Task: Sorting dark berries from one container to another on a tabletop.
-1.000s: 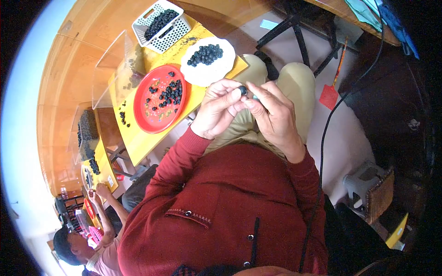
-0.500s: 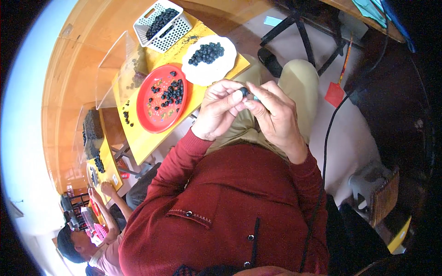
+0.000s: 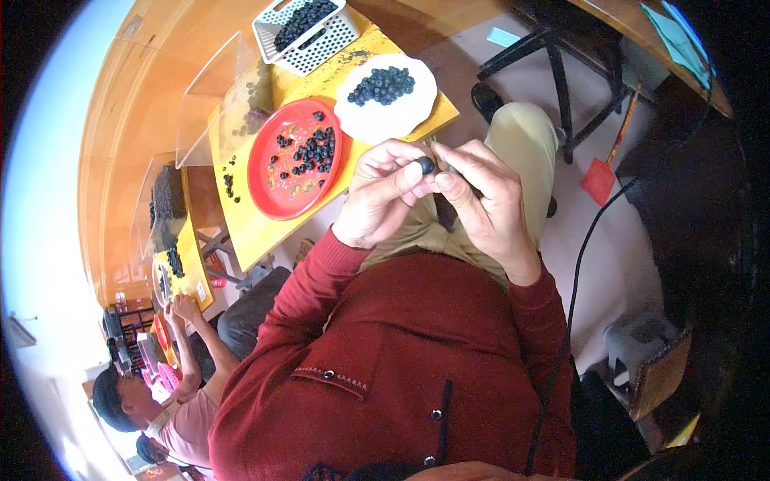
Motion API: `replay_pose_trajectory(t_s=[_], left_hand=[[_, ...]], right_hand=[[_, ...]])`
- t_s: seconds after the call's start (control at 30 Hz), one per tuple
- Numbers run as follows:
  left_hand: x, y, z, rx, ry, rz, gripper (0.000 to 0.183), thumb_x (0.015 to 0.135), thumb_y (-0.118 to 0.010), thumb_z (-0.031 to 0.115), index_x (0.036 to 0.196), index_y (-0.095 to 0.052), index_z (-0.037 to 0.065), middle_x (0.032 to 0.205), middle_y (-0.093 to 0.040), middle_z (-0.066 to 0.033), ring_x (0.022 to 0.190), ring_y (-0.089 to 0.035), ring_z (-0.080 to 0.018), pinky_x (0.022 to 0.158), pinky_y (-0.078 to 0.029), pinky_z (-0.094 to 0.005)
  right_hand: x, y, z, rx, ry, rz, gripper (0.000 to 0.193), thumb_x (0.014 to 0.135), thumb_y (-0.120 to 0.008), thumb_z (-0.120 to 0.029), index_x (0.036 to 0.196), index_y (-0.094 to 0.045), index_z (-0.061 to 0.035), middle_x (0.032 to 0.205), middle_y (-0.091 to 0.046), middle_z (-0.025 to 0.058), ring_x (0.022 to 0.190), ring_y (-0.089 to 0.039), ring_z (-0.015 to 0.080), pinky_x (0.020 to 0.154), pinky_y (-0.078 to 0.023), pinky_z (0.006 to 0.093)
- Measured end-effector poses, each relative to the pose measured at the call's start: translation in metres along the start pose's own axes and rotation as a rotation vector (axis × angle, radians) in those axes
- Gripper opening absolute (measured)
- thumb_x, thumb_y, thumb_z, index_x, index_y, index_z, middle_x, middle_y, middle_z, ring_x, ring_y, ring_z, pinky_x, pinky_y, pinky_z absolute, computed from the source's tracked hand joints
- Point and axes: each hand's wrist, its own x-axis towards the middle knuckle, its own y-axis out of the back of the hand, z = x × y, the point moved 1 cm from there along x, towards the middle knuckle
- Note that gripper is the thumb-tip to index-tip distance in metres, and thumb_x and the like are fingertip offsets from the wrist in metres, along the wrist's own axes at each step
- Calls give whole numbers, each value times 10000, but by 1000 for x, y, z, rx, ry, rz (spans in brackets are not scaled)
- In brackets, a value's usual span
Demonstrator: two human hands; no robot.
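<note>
My left hand [image 3: 383,192] and my right hand [image 3: 484,202] meet over my lap, fingertips together. A small dark round berry [image 3: 424,165] is pinched between the fingers of both hands. Just beyond them, on a yellow table [image 3: 265,236], lies a red plate [image 3: 277,200] with several dark berries and bits of green. Next to it stands a white plate [image 3: 377,120] with a pile of dark berries. A white slotted basket [image 3: 321,44] full of berries sits at the table's far end.
A clear plastic screen [image 3: 216,96] stands along the table's left side. A black chair [image 3: 561,56] and a red dustpan [image 3: 597,180] are to the right, and a black cable [image 3: 577,264] runs down my right. Another seated person [image 3: 172,401] works at a neighbouring yellow table [image 3: 188,268] at lower left.
My hands stay together on the berry, with only slight finger movement. The view has shifted a little.
</note>
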Motion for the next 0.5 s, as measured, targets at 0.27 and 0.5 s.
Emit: replay_pose_trajectory(t_s=[0.27,0.5], left_hand=[[-6,13,-2,2,9,129,157,915,-605,44,1068,-606,9,1010,-661,-102,905,-651,-167,805,-551,-294],[-13,16,4,23,64,99,142,899,-621,35,1036,-613,0,1009,-657,-126,904,-663,-207,810,-559,-327]], right_hand=[[11,-12,10,83,-22,-76,284,891,-668,-170,1061,-635,56,865,-632,149,755,-628,231,663,-489,316],[18,-15,30,441,-221,-132,186,898,-672,-149,927,-664,35,791,-639,57,705,-565,89,608,-439,246]])
